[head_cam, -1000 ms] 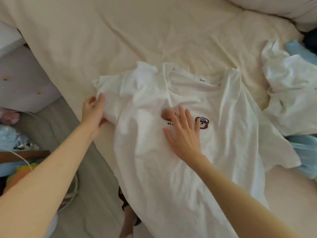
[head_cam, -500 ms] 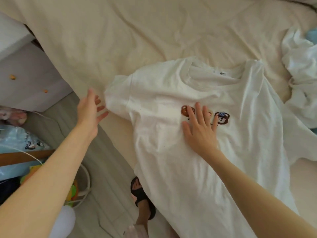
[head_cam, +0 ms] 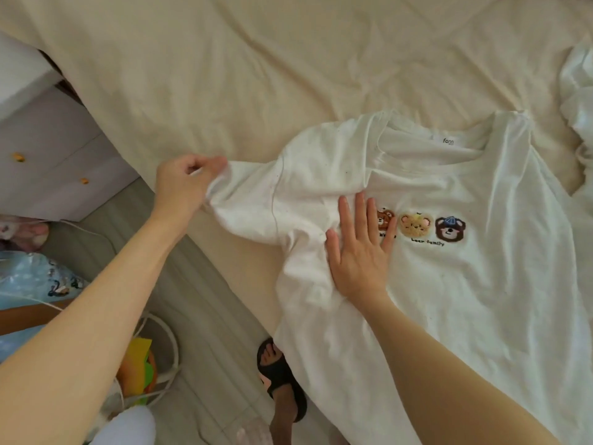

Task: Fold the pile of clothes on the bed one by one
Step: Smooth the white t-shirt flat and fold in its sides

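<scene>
right hand [head_cam: 359, 252] flat, fingers straight, pressing the white t-shirt [head_cam: 465, 284] chest just beside three fuzzy bear patches [head_cam: 417, 224]. shirt lies face up at the near edge of the bed [head_cam: 224, 75], hem hanging over. left hand [head_cam: 183, 184] pinches the sleeve [head_cam: 250, 203] end, lifted. thin, limp cotton, light, creases easily; best taken at sleeve cuff and shoulder seam. farther right, crumpled white clothes [head_cam: 577, 101] on a wrinkled cream sheet.
</scene>
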### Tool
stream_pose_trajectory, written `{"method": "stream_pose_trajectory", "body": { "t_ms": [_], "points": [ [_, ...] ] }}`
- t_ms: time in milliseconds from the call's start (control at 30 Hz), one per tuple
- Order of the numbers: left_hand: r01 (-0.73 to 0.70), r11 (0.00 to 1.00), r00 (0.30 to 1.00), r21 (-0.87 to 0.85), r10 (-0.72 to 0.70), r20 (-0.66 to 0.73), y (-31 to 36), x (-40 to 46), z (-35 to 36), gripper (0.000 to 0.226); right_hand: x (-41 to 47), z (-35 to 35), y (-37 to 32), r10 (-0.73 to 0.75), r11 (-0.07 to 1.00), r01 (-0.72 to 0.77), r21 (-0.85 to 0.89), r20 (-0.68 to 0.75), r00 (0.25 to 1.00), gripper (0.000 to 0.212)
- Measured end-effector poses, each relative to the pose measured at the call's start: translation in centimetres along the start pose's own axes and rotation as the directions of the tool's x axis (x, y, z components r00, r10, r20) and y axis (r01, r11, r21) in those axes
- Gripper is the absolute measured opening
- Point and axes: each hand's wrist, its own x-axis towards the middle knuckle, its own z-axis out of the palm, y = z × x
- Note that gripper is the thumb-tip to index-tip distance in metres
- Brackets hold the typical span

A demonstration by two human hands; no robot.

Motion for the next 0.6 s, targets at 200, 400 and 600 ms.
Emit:
{"method": "stream_pose_trajectory", "body": {
  "t_ms": [200, 400, 600],
  "points": [
    [-0.035, 0.984, 0.963, -0.175, -0.013, -0.268, 0.4, 2.1, -2.1, 0.026, 0.5, 1.0, 0.4, -0.028, 1.0, 0.029, 0.011, -0.082, 0.996, 0.058],
    [0.41, 0.677, 0.911, -0.611, -0.333, 0.242, -2.7, 0.1, -2.3, 0.047, 0.6, 1.0, 0.4, -0.026, 1.0, 0.027, 0.006, -0.094, 0.995, 0.058],
    [0.534, 0.558, 0.838, -0.635, -0.248, 0.486, -5.8, -4.9, -0.3, 0.043, 0.6, 1.4, 0.4, -0.027, 1.0, 0.026, -0.01, -0.114, 0.993, 0.058]
  ]
}}
